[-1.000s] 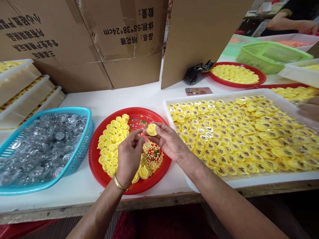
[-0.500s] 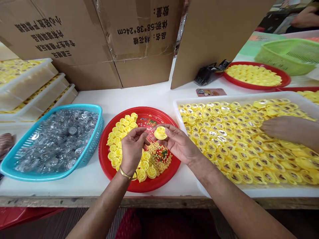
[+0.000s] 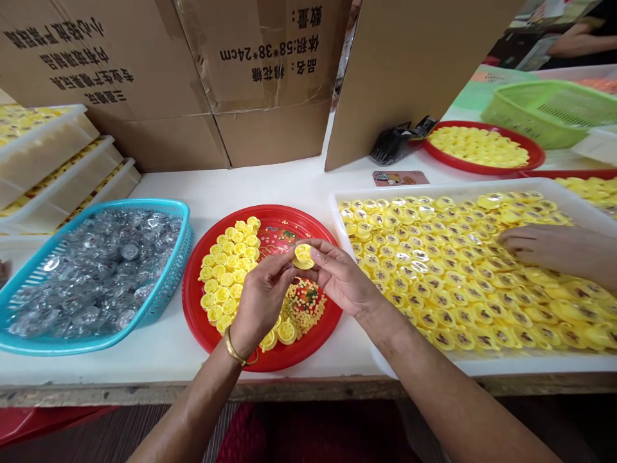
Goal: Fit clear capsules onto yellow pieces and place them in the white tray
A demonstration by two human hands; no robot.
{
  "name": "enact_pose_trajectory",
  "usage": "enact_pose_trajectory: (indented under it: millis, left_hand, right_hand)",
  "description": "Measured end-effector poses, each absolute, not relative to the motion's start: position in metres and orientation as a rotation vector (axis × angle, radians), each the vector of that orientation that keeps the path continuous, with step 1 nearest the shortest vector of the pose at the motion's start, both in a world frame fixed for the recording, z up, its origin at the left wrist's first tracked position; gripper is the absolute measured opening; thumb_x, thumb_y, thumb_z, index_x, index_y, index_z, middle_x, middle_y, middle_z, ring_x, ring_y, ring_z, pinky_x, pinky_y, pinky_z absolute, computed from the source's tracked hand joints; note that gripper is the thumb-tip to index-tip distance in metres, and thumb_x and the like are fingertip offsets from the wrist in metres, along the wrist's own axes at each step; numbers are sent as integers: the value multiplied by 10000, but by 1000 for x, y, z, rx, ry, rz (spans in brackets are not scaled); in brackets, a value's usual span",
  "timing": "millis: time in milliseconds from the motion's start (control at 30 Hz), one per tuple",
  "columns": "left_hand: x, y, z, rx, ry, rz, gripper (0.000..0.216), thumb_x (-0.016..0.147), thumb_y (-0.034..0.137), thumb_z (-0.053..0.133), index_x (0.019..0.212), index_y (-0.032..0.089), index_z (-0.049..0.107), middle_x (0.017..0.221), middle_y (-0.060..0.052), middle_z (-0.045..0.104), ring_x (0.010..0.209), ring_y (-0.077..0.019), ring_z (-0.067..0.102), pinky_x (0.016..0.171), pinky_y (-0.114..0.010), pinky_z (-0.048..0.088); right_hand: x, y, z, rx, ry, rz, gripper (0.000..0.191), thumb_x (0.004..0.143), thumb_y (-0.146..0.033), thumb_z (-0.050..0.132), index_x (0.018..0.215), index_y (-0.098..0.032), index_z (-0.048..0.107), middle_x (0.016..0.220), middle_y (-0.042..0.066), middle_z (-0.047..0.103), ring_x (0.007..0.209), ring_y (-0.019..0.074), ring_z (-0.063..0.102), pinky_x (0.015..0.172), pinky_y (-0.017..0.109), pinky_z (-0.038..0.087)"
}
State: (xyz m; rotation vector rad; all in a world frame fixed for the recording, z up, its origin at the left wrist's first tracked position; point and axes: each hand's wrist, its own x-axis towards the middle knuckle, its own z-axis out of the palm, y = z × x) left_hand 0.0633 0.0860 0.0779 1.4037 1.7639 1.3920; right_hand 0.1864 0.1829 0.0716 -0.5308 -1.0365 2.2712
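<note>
Over the red plate (image 3: 289,350), my right hand (image 3: 340,276) pinches a small yellow cap (image 3: 303,255) between thumb and fingers. My left hand (image 3: 263,299), with a gold bangle at the wrist, is closed in a pinch against the cap's left side; whatever sits in that pinch is too small to name. Rows of yellow caps (image 3: 226,270) lie on the plate's left half, and a heap of tiny yellow, red and green beads (image 3: 306,305) lies under my hands.
A blue basket (image 3: 29,344) of clear plastic lids stands left. A white tray (image 3: 482,366) of filled yellow caps lies right, with another person's hand (image 3: 544,247) in it. Cardboard boxes (image 3: 193,77) line the back; stacked white trays (image 3: 53,167), a second red plate (image 3: 535,154) and a green basket (image 3: 544,106) stand around.
My left hand's pinch has come in against the cap held by my right hand. The other person's hand has reached further into the white tray.
</note>
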Motion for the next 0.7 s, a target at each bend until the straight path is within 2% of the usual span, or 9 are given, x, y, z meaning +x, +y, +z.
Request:
enact_pose_trajectory:
  millis: [133, 233, 333, 400, 533, 700]
  left_hand:
    - [69, 84, 79, 1577, 1834, 1351, 393, 880, 194, 532, 1272, 205, 565, 1070, -86, 663, 938, -171, 623, 865, -352, 523]
    - [72, 81, 79, 1641, 1809, 1334, 434, 909, 208, 477, 1342, 207, 490, 1170, -106, 634, 1046, -189, 602, 931, -388, 499]
    - [71, 79, 78, 1613, 1779, 1333, 424, 926, 219, 442, 1347, 211, 486, 1287, -110, 593, 1174, -206, 557, 1006, -415, 454]
    - [70, 79, 75, 1521, 1760, 1348, 409, 927, 248, 453, 1332, 221, 508, 1305, -104, 591, 1174, -211, 567, 1009, -416, 457]
    - [67, 79, 71, 1177, 1655, 1406, 406, 877, 326, 559, 1268, 218, 575, 1240, -97, 644, 1033, -211, 657, 941, -403, 518]
    - [65, 81, 69, 725, 1368, 1551, 367, 779, 335, 687, 1088, 138, 667, 969, -83, 736, 779, -197, 712, 754, -362, 592]
  right_hand:
    - [187, 183, 72, -577, -998, 2267, 233, 749, -296, 735, 950, -205, 658, 927, 22, 706, 846, 148, 668, 808, 301, 557]
    - [187, 184, 72, -598, -975, 2261, 241, 734, -304, 748, 934, -206, 656, 904, 14, 706, 833, 147, 670, 828, 312, 557]
    - [186, 184, 72, -584, -963, 2254, 234, 733, -302, 750, 924, -206, 655, 893, 11, 701, 840, 148, 667, 823, 319, 566]
    - [186, 185, 71, -580, -960, 2249, 225, 736, -296, 747, 920, -207, 654, 892, 10, 699, 840, 148, 665, 811, 317, 571]
    - [187, 185, 72, -573, -979, 2249, 222, 752, -302, 735, 937, -209, 656, 899, 12, 697, 811, 140, 670, 800, 306, 572]
    - [188, 184, 73, -548, -1004, 2261, 245, 753, -316, 730, 963, -211, 657, 908, 20, 705, 803, 149, 683, 763, 291, 571]
